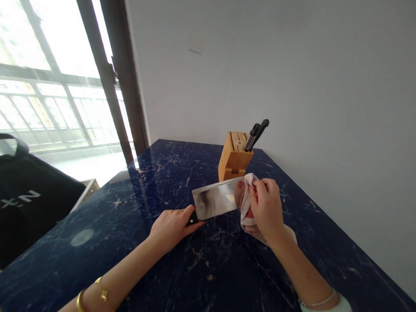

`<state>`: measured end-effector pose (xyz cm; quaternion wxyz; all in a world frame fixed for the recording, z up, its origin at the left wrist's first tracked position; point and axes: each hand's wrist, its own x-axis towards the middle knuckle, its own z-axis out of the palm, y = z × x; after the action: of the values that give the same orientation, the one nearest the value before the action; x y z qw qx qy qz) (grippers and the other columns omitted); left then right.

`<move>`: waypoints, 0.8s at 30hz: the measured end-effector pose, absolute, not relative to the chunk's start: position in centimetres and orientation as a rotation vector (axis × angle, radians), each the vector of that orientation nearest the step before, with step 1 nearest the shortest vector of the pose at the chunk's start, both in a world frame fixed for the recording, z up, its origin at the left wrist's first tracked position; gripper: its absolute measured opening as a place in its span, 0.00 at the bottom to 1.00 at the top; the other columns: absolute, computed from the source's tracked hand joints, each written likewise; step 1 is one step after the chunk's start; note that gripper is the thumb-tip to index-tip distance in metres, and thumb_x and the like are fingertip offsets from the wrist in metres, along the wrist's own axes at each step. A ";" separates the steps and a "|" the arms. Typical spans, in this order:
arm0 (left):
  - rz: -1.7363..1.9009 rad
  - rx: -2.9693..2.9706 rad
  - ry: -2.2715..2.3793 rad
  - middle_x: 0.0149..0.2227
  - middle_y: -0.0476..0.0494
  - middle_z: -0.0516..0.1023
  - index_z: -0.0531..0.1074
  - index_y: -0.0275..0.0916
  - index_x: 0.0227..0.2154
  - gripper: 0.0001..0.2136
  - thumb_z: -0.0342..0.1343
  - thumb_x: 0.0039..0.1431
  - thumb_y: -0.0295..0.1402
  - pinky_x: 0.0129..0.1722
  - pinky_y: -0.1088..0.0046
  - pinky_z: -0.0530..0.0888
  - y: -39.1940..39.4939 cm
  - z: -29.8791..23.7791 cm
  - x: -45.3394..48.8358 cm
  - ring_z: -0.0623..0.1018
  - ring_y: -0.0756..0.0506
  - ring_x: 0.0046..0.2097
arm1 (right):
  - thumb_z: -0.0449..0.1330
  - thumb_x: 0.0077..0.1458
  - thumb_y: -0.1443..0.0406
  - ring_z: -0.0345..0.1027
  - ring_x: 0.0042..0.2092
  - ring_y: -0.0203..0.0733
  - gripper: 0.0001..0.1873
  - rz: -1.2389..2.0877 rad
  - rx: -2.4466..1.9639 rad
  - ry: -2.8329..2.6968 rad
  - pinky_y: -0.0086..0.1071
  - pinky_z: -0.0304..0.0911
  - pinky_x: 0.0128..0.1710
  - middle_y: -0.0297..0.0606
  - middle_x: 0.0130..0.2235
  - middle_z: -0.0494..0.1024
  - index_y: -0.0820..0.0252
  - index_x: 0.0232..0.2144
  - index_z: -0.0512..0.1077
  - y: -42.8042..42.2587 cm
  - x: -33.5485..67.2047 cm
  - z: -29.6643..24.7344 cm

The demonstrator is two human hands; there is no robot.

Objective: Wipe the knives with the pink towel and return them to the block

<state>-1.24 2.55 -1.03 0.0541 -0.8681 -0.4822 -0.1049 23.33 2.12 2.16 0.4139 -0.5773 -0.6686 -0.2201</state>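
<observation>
A cleaver [217, 199] with a broad shiny blade lies across the middle of the view, above the dark blue marbled table. Its black handle is in the closed fingers of my left hand [171, 226]. At the blade's far right end, my right hand [268, 208] grips a white and reddish cloth [246, 208], which is folded against the steel. Part of the cloth hangs down below my right wrist. Just behind the blade stands a wooden knife block [234, 157], with two dark-handled tools [257, 134] in its slots.
The blue marbled tabletop [206, 285] runs back to a grey wall [294, 78], which also borders it on the right. A black bag [27, 205] with white lettering sits beyond the left edge, near a large window [53, 80].
</observation>
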 end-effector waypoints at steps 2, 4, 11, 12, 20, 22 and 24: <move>-0.316 -2.636 -1.469 0.26 0.48 0.76 0.63 0.41 0.32 0.20 0.35 0.56 0.52 0.23 0.73 0.64 2.5 -1.0 -1.2 0.76 0.43 0.28 | 0.48 0.55 0.66 0.56 0.38 0.44 0.09 -0.592 -1.438 -1.719 0.38 0.57 0.38 0.42 0.35 0.63 0.60 0.34 0.67 2.1 22.8 2.0; -0.319 -2.642 -1.473 0.26 0.47 0.76 0.63 0.41 0.32 0.20 0.36 0.56 0.52 0.23 0.73 0.64 2.5 -1.0 -1.2 0.76 0.43 0.28 | 0.48 0.56 0.66 0.57 0.37 0.44 0.09 -0.624 -1.436 -1.757 0.38 0.57 0.37 0.42 0.36 0.65 0.59 0.35 0.68 2.0 22.3 1.9; -0.333 -2.673 -1.467 0.27 0.44 0.76 0.64 0.40 0.34 0.20 0.36 0.57 0.50 0.24 0.72 0.65 2.3 -0.9 -1.2 0.76 0.42 0.29 | 0.49 0.56 0.66 0.59 0.40 0.45 0.11 -0.544 -1.350 -1.841 0.42 0.58 0.41 0.43 0.37 0.69 0.60 0.39 0.69 1.6 20.8 1.1; -0.329 -2.674 -1.457 0.27 0.44 0.76 0.64 0.40 0.33 0.20 0.36 0.57 0.51 0.24 0.72 0.65 2.3 -1.0 -1.2 0.76 0.42 0.29 | 0.49 0.56 0.66 0.60 0.41 0.45 0.12 -0.508 -1.324 -1.847 0.42 0.58 0.42 0.43 0.38 0.69 0.60 0.40 0.68 1.5 20.6 1.0; -0.298 -2.657 -1.409 0.28 0.45 0.76 0.63 0.40 0.34 0.19 0.36 0.57 0.50 0.25 0.72 0.66 2.3 -1.1 -1.0 0.77 0.42 0.30 | 0.48 0.56 0.69 0.59 0.45 0.43 0.16 -0.321 -1.196 -2.009 0.40 0.58 0.45 0.42 0.41 0.68 0.58 0.47 0.65 0.8 19.0 0.6; -0.302 -2.660 -1.410 0.28 0.45 0.76 0.64 0.40 0.33 0.20 0.36 0.57 0.50 0.25 0.72 0.66 2.3 -1.1 -0.9 0.77 0.42 0.29 | 0.48 0.56 0.68 0.59 0.44 0.43 0.13 -0.343 -1.226 -1.941 0.40 0.58 0.45 0.41 0.40 0.67 0.58 0.43 0.67 1.1 19.8 0.9; -0.307 -2.662 -1.420 0.28 0.45 0.76 0.64 0.40 0.33 0.20 0.36 0.57 0.51 0.25 0.72 0.66 2.3 -1.1 -0.9 0.76 0.43 0.29 | 0.49 0.55 0.67 0.59 0.42 0.43 0.10 -0.365 -1.283 -1.839 0.41 0.58 0.43 0.41 0.38 0.67 0.59 0.38 0.69 1.6 21.0 1.1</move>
<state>-0.94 2.26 -1.15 0.0544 -0.8765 -0.4675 -0.1010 20.96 1.58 1.15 0.4213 -0.5121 -0.7342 -0.1457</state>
